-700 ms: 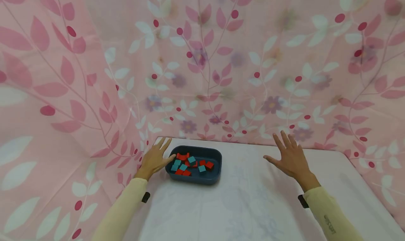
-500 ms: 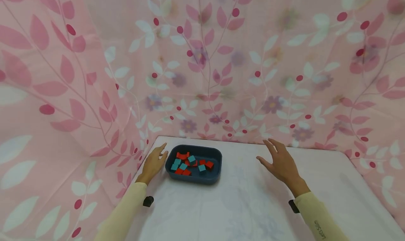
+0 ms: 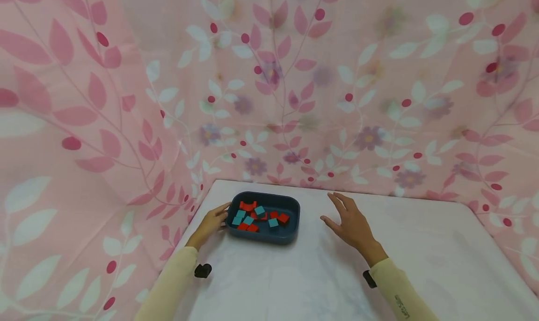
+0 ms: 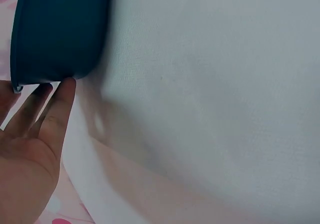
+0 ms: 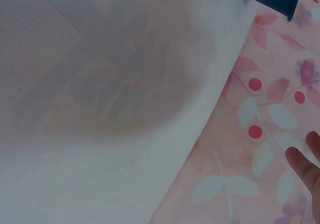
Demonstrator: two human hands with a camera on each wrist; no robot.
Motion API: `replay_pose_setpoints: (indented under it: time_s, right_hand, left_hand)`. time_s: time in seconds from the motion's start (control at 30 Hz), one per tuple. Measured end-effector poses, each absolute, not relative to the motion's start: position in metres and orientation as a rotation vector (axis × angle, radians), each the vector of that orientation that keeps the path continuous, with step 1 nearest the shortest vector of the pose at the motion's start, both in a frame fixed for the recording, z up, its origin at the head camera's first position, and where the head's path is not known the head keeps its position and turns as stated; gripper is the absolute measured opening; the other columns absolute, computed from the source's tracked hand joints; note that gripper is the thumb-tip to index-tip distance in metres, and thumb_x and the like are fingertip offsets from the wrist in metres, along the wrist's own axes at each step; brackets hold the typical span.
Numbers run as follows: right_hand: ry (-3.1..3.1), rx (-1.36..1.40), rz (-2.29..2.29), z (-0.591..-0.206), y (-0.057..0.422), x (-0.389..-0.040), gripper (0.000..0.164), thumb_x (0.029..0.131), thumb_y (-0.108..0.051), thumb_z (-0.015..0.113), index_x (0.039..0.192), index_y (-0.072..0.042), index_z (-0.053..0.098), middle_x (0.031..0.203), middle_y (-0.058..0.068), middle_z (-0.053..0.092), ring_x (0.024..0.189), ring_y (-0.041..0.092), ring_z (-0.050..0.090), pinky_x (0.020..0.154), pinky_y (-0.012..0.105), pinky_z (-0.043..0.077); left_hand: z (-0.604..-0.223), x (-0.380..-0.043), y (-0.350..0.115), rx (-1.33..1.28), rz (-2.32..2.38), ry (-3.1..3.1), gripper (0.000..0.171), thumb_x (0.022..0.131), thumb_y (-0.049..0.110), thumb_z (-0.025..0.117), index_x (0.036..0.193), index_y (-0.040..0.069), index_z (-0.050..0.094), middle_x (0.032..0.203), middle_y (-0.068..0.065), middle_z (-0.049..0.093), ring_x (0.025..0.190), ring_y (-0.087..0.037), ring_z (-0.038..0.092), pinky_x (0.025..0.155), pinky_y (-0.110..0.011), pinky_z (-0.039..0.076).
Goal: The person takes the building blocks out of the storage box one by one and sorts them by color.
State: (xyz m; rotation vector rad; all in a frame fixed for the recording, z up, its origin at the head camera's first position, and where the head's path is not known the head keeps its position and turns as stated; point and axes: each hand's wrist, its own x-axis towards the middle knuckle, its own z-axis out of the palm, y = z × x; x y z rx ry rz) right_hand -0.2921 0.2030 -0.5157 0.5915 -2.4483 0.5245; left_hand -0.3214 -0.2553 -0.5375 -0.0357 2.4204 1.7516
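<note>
A dark blue rectangular tub (image 3: pixel 263 237) holds several small red blocks (image 3: pixel 284 218) and teal blocks (image 3: pixel 273 223). My left hand (image 3: pixel 209 226) is at the tub's left end. In the left wrist view its fairly straight fingers (image 4: pixel 52 119) touch the outer end wall, and one digit reaches the rim at the frame's edge. To the right of the tub, my right hand (image 3: pixel 351 226) hovers over the table with fingers spread and nothing in it. Only its fingertips (image 5: pixel 300 164) show in the right wrist view, apart from the tub's corner.
The tub stands on a white-covered table (image 3: pixel 294 283), near its far left corner. Pink floral curtains (image 3: pixel 311 101) hang behind the table and along its left side. A dark band-like object (image 3: pixel 203 270) sits at each wrist.
My left hand has come down from above the tub's left rim to touch its end wall. My right hand has moved left toward the tub. The view has shifted slightly.
</note>
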Motion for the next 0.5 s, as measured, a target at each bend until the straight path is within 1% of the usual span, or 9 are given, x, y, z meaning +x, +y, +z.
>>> replay_pose_setpoints:
  time_s: [0.13,0.27,0.37,0.5]
  right_hand:
    - [-2.493,0.576,0.546,-0.520,0.198,-0.295,0.078,0.084,-0.045,0.073,0.148,-0.015,0.040,0.145,0.011,0.042,0.129,0.029,0.041,0.091,0.050,0.051]
    - [-2.506,0.600,0.573,-0.520,0.188,-0.299,0.079,0.085,-0.047,0.072,0.150,-0.018,0.038,0.146,0.009,0.041,0.131,0.029,0.039,0.091,0.051,0.051]
    - [-2.490,0.636,0.605,-0.515,0.175,-0.303,0.080,0.084,-0.043,0.075,0.150,-0.018,0.038,0.146,0.009,0.042,0.131,0.029,0.040,0.093,0.051,0.050]
    - [-2.449,0.701,0.651,-0.506,0.154,-0.308,0.078,0.081,-0.037,0.079,0.147,-0.015,0.043,0.138,0.010,0.049,0.124,0.028,0.046,0.094,0.048,0.050]
  left_hand:
    - [-0.537,-0.320,-0.260,-0.067,1.827,2.331,0.047,0.103,0.015,0.045,0.150,0.016,0.041,0.141,-0.026,0.045,0.112,-0.037,0.057,0.097,-0.052,0.047]
    - [-0.537,-0.321,-0.267,-0.100,1.853,2.290,0.047,0.103,0.016,0.047,0.149,0.017,0.042,0.144,-0.026,0.041,0.114,-0.038,0.057,0.096,-0.052,0.047]
    - [-0.537,-0.321,-0.270,-0.101,1.857,2.288,0.047,0.103,0.016,0.047,0.149,0.016,0.042,0.144,-0.027,0.041,0.111,-0.037,0.058,0.095,-0.051,0.048]
    - [-0.538,-0.319,-0.270,-0.128,1.874,2.283,0.046,0.102,0.016,0.048,0.148,0.017,0.045,0.142,-0.025,0.045,0.106,-0.033,0.060,0.095,-0.052,0.048]
